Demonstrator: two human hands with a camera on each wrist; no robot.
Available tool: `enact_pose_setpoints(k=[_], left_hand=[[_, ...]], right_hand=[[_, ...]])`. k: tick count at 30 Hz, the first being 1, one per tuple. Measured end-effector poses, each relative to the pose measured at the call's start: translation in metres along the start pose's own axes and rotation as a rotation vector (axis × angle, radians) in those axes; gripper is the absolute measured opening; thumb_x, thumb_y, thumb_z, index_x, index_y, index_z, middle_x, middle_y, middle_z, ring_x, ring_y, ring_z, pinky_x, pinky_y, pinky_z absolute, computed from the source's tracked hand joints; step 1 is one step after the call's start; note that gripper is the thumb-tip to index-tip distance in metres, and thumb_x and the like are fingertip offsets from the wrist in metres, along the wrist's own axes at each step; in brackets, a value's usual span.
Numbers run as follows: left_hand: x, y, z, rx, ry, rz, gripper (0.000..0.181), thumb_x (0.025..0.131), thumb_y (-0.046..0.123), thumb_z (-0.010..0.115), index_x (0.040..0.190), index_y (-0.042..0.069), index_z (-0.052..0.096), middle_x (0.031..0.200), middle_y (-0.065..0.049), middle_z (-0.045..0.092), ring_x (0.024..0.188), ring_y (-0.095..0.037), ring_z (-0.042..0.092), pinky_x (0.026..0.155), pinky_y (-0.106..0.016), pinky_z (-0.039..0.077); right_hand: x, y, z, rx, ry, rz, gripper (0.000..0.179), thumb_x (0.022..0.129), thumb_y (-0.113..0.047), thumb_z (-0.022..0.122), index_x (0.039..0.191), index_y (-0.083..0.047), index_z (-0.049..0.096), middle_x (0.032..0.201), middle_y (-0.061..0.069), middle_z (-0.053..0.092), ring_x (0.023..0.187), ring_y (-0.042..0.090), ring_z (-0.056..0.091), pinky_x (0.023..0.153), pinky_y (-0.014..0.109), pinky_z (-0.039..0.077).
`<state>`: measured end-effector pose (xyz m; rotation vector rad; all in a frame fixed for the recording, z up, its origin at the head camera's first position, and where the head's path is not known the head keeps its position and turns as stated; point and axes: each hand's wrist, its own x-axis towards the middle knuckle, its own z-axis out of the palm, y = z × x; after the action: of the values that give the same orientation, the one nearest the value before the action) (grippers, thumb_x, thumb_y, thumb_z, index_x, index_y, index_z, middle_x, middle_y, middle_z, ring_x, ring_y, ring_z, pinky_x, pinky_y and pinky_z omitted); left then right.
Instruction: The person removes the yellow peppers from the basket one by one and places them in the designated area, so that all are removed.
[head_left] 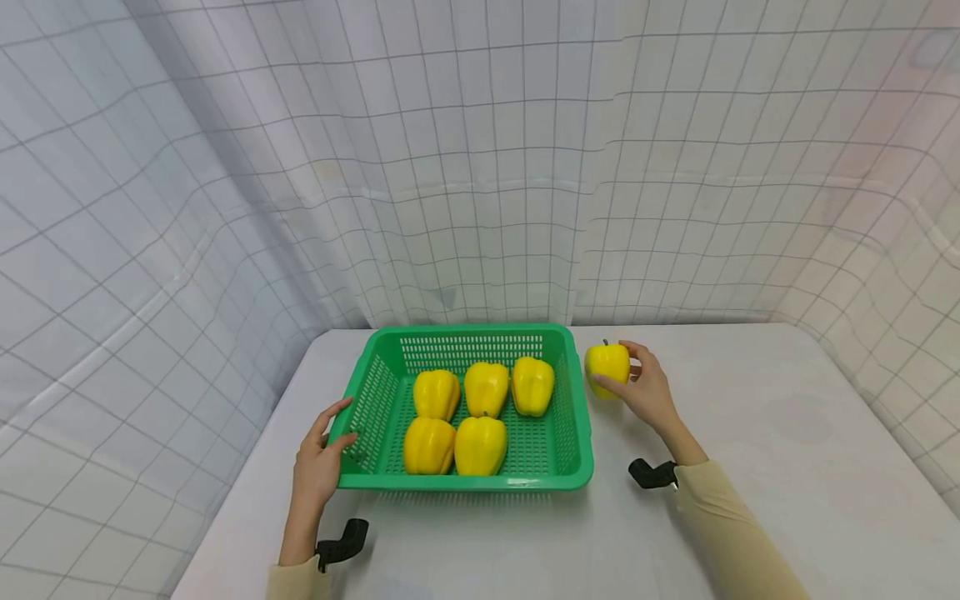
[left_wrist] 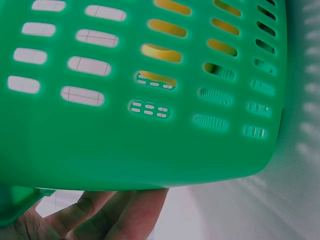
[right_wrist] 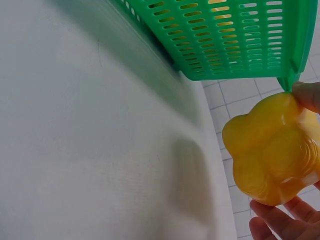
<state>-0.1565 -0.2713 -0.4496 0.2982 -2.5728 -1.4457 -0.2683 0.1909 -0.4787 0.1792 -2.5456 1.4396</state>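
A green basket (head_left: pixel 480 483) with slotted walls holds several yellow bell peppers (head_left: pixel 481 446). My left hand (head_left: pixel 317 467) grips the basket's left side near the front corner. In the left wrist view, its fingers (left_wrist: pixel 135 215) show at the edge of the basket wall (left_wrist: pixel 150 155), partly hidden by it. To the right of the basket, my right hand (head_left: pixel 651 396) holds another yellow bell pepper (head_left: pixel 609 362) with its stem up. The right wrist view shows this pepper (right_wrist: pixel 275 150) from below, raised off the table, between the thumb and the fingers (right_wrist: pixel 280 222).
A white table (head_left: pixel 750 417) lies under the basket. White curtains with a dark grid (head_left: pixel 480 167) hang behind the table and along both sides. A black wrist mount (head_left: pixel 652 473) sticks out from the right wrist, and another (head_left: pixel 343 542) from the left.
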Motion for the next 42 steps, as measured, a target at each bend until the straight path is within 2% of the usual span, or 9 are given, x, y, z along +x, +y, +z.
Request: enact_pose_setpoints(k=[4, 10, 16, 23, 30, 35, 38, 42], left_hand=[[0.001, 0.000, 0.001, -0.011, 0.003, -0.007, 0.049, 0.097, 0.015, 0.053, 0.143, 0.025, 0.043, 0.137, -0.024, 0.044, 0.094, -0.036, 0.055, 0.056, -0.035, 0.037], [0.001, 0.001, 0.001, -0.011, 0.011, -0.006, 0.048, 0.097, 0.015, 0.054, 0.143, 0.025, 0.044, 0.133, -0.025, 0.048, 0.089, -0.034, 0.056, 0.056, -0.034, 0.040], [0.001, 0.001, 0.000, -0.016, 0.003, -0.010, 0.049, 0.097, 0.015, 0.053, 0.143, 0.025, 0.043, 0.136, -0.024, 0.045, 0.095, -0.035, 0.055, 0.057, -0.035, 0.039], [0.000, 0.000, 0.000, -0.014, -0.003, -0.005, 0.049, 0.097, 0.014, 0.053, 0.144, 0.024, 0.042, 0.141, -0.022, 0.040, 0.109, -0.039, 0.050, 0.061, -0.037, 0.038], [-0.001, 0.001, -0.001, -0.011, -0.006, -0.006, 0.050, 0.097, 0.015, 0.053, 0.144, 0.024, 0.042, 0.142, -0.022, 0.039, 0.113, -0.041, 0.048, 0.062, -0.037, 0.039], [-0.001, 0.001, -0.001, 0.000, -0.008, -0.003, 0.049, 0.097, 0.016, 0.052, 0.144, 0.024, 0.042, 0.145, -0.021, 0.035, 0.123, -0.044, 0.038, 0.068, -0.040, 0.039], [-0.001, 0.001, -0.001, 0.004, -0.009, -0.005, 0.049, 0.097, 0.016, 0.052, 0.144, 0.024, 0.042, 0.146, -0.021, 0.035, 0.125, -0.045, 0.037, 0.071, -0.042, 0.040], [-0.001, 0.001, 0.000, -0.001, -0.007, -0.004, 0.049, 0.097, 0.015, 0.052, 0.144, 0.023, 0.042, 0.142, -0.023, 0.039, 0.117, -0.043, 0.045, 0.066, -0.039, 0.041]], right_hand=[[0.000, 0.002, 0.001, -0.004, -0.006, 0.012, 0.076, 0.081, -0.033, 0.076, 0.141, -0.003, 0.038, 0.133, 0.024, 0.041, 0.108, 0.040, 0.047, 0.091, 0.052, 0.040], [0.000, 0.005, 0.002, -0.004, -0.018, 0.045, 0.078, 0.081, -0.034, 0.076, 0.142, -0.004, 0.037, 0.133, 0.024, 0.040, 0.109, 0.042, 0.047, 0.090, 0.052, 0.040], [0.001, 0.010, 0.002, 0.004, -0.024, 0.048, 0.078, 0.081, -0.031, 0.076, 0.142, -0.003, 0.037, 0.135, 0.024, 0.040, 0.110, 0.042, 0.047, 0.091, 0.052, 0.040], [0.001, 0.014, 0.003, -0.002, -0.036, 0.068, 0.079, 0.081, -0.034, 0.076, 0.142, -0.003, 0.036, 0.135, 0.024, 0.040, 0.112, 0.043, 0.047, 0.088, 0.053, 0.042], [0.000, 0.016, 0.004, 0.001, -0.043, 0.077, 0.078, 0.081, -0.033, 0.076, 0.142, -0.004, 0.036, 0.136, 0.024, 0.040, 0.114, 0.044, 0.045, 0.089, 0.055, 0.041], [0.000, 0.016, 0.005, 0.001, -0.045, 0.079, 0.078, 0.081, -0.031, 0.076, 0.142, -0.004, 0.036, 0.136, 0.024, 0.039, 0.116, 0.045, 0.044, 0.089, 0.056, 0.040], [0.000, 0.017, 0.005, 0.002, -0.045, 0.075, 0.077, 0.081, -0.031, 0.076, 0.142, -0.004, 0.036, 0.136, 0.024, 0.039, 0.116, 0.045, 0.044, 0.090, 0.056, 0.040], [-0.001, 0.018, 0.006, 0.001, -0.048, 0.073, 0.078, 0.081, -0.031, 0.076, 0.142, -0.003, 0.036, 0.136, 0.025, 0.040, 0.117, 0.045, 0.043, 0.090, 0.056, 0.039]])
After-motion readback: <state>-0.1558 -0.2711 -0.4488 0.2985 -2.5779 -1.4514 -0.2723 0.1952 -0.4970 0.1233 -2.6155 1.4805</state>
